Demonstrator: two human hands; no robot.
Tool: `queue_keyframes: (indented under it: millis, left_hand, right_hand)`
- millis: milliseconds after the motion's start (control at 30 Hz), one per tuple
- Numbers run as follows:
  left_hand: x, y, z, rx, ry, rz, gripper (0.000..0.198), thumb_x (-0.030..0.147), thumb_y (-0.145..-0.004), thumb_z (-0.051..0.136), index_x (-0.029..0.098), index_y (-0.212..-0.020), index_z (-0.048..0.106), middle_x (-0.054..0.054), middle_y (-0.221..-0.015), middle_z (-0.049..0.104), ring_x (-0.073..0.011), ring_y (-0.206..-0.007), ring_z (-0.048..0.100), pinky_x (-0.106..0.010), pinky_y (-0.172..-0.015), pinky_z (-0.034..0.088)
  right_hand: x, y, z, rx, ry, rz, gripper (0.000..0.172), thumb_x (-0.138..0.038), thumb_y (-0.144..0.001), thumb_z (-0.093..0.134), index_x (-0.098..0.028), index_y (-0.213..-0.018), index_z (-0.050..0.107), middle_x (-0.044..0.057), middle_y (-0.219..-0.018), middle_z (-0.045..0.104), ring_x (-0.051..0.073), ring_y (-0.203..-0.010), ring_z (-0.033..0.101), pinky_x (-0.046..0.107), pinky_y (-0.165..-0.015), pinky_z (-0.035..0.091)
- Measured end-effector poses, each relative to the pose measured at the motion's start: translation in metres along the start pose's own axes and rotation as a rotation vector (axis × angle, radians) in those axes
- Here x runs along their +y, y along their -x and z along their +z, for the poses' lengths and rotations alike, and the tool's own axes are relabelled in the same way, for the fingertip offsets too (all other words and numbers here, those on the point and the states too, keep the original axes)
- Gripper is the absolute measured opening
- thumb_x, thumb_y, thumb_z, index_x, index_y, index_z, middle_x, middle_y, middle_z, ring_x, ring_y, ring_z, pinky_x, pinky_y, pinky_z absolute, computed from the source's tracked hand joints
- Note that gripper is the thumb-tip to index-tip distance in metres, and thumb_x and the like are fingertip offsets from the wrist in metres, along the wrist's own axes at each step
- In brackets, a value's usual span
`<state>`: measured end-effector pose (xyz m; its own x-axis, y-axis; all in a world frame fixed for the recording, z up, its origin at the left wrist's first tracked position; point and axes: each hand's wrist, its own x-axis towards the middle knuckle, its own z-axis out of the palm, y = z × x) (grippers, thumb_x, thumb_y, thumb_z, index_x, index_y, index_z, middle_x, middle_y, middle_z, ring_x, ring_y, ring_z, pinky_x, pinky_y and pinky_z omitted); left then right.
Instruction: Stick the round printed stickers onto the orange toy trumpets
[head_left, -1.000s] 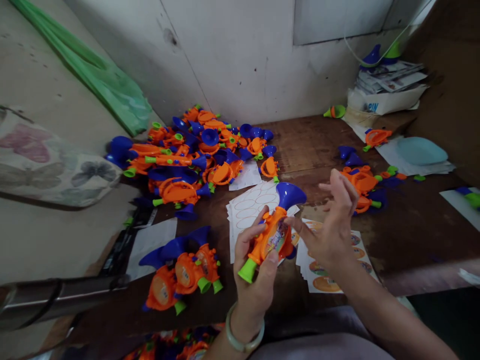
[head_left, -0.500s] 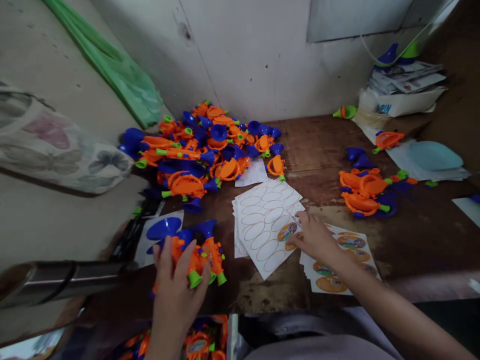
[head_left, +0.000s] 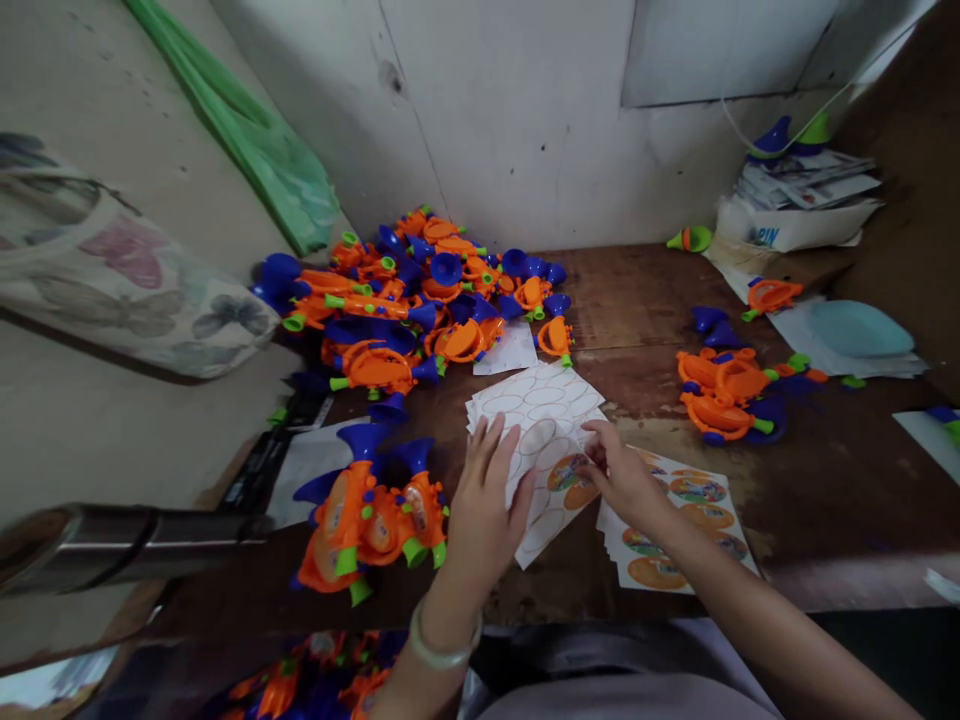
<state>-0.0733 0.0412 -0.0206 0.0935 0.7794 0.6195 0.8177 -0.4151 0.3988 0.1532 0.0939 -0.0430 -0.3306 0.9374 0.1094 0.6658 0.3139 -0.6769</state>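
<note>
- The sheet (head_left: 537, 525) lies on the bench (head_left: 622, 325) between the two hands, with its near corner pointing toward the person.
- The left hand (head_left: 482, 510) is over the sheet's left part, palm down, fingers spread and grasping nothing; whether it presses on the paper, I cannot tell.
- The right hand (head_left: 626, 475) is at the sheet's right edge, thumb and fingers bent in close together.
- Two oval stickers (head_left: 564, 472) show on the sheet, right at the right hand's fingertips; whether one is pinched, I cannot tell.
- Other outlined ovals on the sheet are white.
- A sticker stack (head_left: 686, 545) lies just right of the sheet, partly under the right forearm.
- A small group of trumpets (head_left: 384, 530) lies just left of the left hand, blue bells away from the person.
- A larger pile (head_left: 382, 368) of trumpets sits farther back, against the wall.
- More orange toys (head_left: 721, 412) lie beyond the right hand, well apart from it.
</note>
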Motion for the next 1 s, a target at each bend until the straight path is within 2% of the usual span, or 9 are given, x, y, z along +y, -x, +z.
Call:
queue_keyframes:
  millis: [100, 233, 433, 533, 633, 700, 767, 900, 1000]
  left_hand:
    - [0.004, -0.017, 0.024, -0.084, 0.052, -0.135, 0.05, 0.033, -0.106, 0.063, 0.015, -0.152, 0.056, -0.025, -0.142, 0.075, -0.0389, -0.132, 0.074, -0.057, -0.105, 0.063]
    - [0.012, -0.035, 0.018, -0.198, 0.212, -0.333, 0.038, 0.033, -0.105, 0.06, 0.016, -0.139, 0.066, -0.013, -0.102, 0.086, -0.0285, -0.092, 0.084, -0.036, -0.075, 0.066]
    - [0.038, -0.045, -0.015, -0.094, 0.453, -0.325, 0.026, 0.027, -0.102, 0.063, 0.02, -0.127, 0.07, -0.006, -0.102, 0.083, -0.0152, -0.081, 0.078, -0.022, -0.072, 0.057]
    - [0.047, -0.046, -0.026, -0.055, 0.497, -0.33, 0.025, 0.023, -0.1, 0.064, 0.021, -0.124, 0.071, -0.001, -0.089, 0.078, -0.0119, -0.07, 0.07, -0.02, -0.065, 0.052]
    - [0.05, -0.049, -0.03, -0.084, 0.571, -0.413, 0.022, 0.026, -0.1, 0.065, 0.019, -0.12, 0.071, 0.007, -0.063, 0.056, -0.0094, -0.051, 0.049, -0.019, -0.052, 0.038]
    - [0.052, -0.05, -0.03, -0.126, 0.642, -0.503, 0.022, 0.03, -0.1, 0.065, 0.018, -0.117, 0.07, 0.011, -0.056, 0.041, -0.0093, -0.047, 0.037, -0.02, -0.047, 0.028]
    - [0.052, -0.052, -0.028, -0.157, 0.703, -0.573, 0.024, 0.034, -0.099, 0.065, 0.018, -0.115, 0.069, 0.012, -0.056, 0.037, -0.0096, -0.048, 0.033, -0.021, -0.046, 0.025]
    - [0.046, -0.055, -0.028, -0.095, 0.679, -0.626, 0.023, 0.035, -0.096, 0.068, 0.019, -0.112, 0.069, 0.01, -0.057, 0.041, -0.01, -0.05, 0.034, -0.02, -0.047, 0.025]
    - [0.038, -0.059, -0.031, 0.026, 0.577, -0.611, 0.019, 0.032, -0.094, 0.07, 0.02, -0.107, 0.069, 0.009, -0.058, 0.045, -0.0101, -0.052, 0.037, -0.02, -0.049, 0.028]
  right_hand:
    - [-0.012, 0.01, -0.011, 0.064, -0.086, -0.144, 0.05, -0.009, -0.096, 0.062, -0.022, -0.143, 0.049, -0.001, -0.088, 0.075, 0.018, -0.072, 0.074, 0.03, -0.069, 0.061]
    - [-0.023, 0.021, -0.023, 0.169, -0.138, -0.318, 0.042, -0.009, -0.099, 0.059, -0.025, -0.138, 0.056, 0.0, -0.087, 0.076, 0.019, -0.073, 0.075, 0.028, -0.065, 0.062]
    - [-0.035, 0.028, -0.031, 0.297, -0.171, -0.483, 0.043, 0.0, -0.099, 0.057, -0.028, -0.128, 0.07, 0.001, -0.093, 0.081, 0.018, -0.081, 0.077, 0.03, -0.073, 0.064]
    - [-0.045, 0.031, -0.039, 0.342, -0.186, -0.489, 0.037, -0.001, -0.099, 0.059, -0.027, -0.12, 0.075, 0.001, -0.088, 0.08, 0.018, -0.077, 0.077, 0.029, -0.07, 0.064]
    - [-0.051, 0.032, -0.045, 0.378, -0.163, -0.542, 0.037, -0.002, -0.1, 0.057, -0.027, -0.117, 0.078, 0.001, -0.085, 0.079, 0.019, -0.077, 0.077, 0.032, -0.072, 0.065]
    - [-0.051, 0.033, -0.045, 0.415, -0.162, -0.602, 0.036, -0.005, -0.102, 0.058, -0.028, -0.119, 0.079, 0.002, -0.086, 0.079, 0.019, -0.078, 0.075, 0.033, -0.073, 0.065]
    - [-0.051, 0.036, -0.043, 0.447, -0.184, -0.644, 0.033, -0.008, -0.103, 0.059, -0.028, -0.118, 0.081, 0.002, -0.087, 0.078, 0.019, -0.079, 0.073, 0.034, -0.074, 0.064]
    - [-0.051, 0.046, -0.041, 0.523, -0.269, -0.555, 0.033, -0.008, -0.098, 0.069, -0.036, -0.105, 0.085, 0.002, -0.096, 0.071, 0.019, -0.084, 0.071, 0.034, -0.073, 0.062]
    - [-0.05, 0.051, -0.049, 0.605, -0.404, -0.41, 0.033, -0.012, -0.096, 0.076, -0.043, -0.097, 0.084, 0.002, -0.117, 0.065, 0.02, -0.1, 0.07, 0.038, -0.085, 0.065]
